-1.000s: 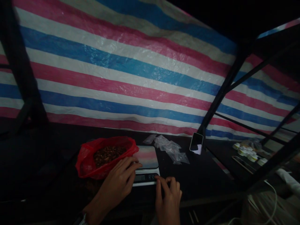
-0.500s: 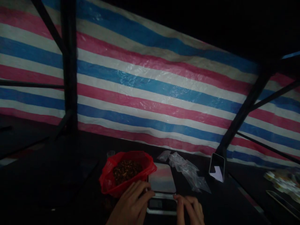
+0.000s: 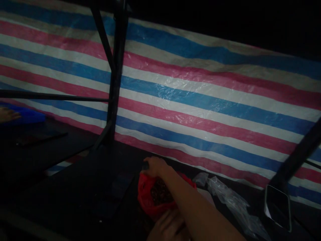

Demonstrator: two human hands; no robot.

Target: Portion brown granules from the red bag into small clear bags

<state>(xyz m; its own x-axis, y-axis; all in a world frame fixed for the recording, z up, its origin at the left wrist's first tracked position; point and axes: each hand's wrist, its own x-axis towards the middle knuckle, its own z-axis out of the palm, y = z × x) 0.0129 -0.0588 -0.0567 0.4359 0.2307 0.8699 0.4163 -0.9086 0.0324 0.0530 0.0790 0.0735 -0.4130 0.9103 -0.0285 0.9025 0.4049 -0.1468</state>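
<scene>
Grips cup [image 3: 145, 165] in right hand [image 3: 154, 166] by red bag [image 3: 143, 192], open upward, longer sideways, on dark table [image 3: 82, 187] before striped tarp [image 3: 200, 107]; cannot tell grip of left hand [image 3: 168, 227].

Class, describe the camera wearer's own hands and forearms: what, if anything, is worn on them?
The right hand and right forearm are bare: no glove, sleeve or wristband shows. The left hand is ungloved too, but its wrist is out of view. Dimness hides any small rings or markings.
</scene>
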